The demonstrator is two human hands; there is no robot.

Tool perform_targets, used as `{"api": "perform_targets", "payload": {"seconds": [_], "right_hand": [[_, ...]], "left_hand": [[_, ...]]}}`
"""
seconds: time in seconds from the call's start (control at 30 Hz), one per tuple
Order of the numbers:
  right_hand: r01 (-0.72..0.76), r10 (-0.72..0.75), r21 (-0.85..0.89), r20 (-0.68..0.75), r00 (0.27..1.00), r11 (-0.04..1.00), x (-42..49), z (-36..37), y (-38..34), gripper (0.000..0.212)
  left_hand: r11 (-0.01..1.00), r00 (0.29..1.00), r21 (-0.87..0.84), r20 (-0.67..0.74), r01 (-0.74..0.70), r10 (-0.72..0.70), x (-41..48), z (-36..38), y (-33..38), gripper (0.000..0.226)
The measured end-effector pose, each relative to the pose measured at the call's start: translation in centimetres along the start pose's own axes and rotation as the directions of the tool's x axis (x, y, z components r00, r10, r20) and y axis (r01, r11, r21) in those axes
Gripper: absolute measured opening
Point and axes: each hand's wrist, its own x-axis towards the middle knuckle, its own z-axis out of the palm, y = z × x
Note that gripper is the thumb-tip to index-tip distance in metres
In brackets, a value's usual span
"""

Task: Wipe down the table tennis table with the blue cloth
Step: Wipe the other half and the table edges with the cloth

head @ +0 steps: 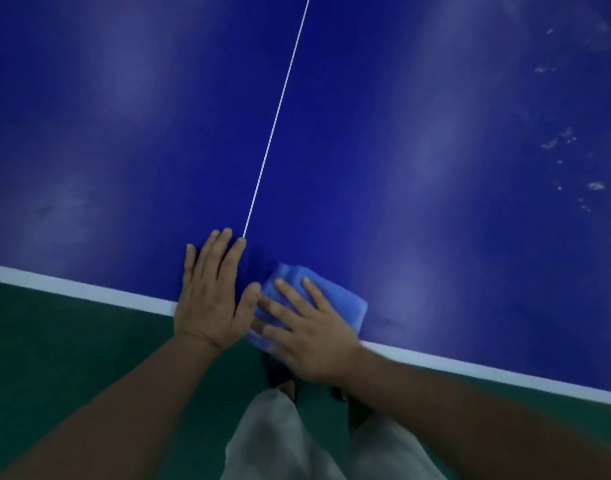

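The dark blue table tennis table fills the upper view, with a thin white centre line and a white band along its near edge. A folded light blue cloth lies at that near edge, just right of the centre line. My right hand presses flat on the cloth with straight, spread fingers. My left hand rests flat on the bare table beside it, fingers straight, its thumb next to the cloth.
White specks and smudges dot the table at the far right. Green floor lies below the table edge. My grey trousers and dark footwear show beneath my arms.
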Motion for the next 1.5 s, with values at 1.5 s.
{"api": "perform_targets", "payload": {"seconds": [1.5], "right_hand": [[-0.958,0.994,0.285,0.110,-0.002,-0.033,-37.3,1.6,24.7,0.056]], "left_hand": [[0.931,0.900,0.056,0.281,-0.361,0.332,2.4,11.9,27.8,0.060]]}}
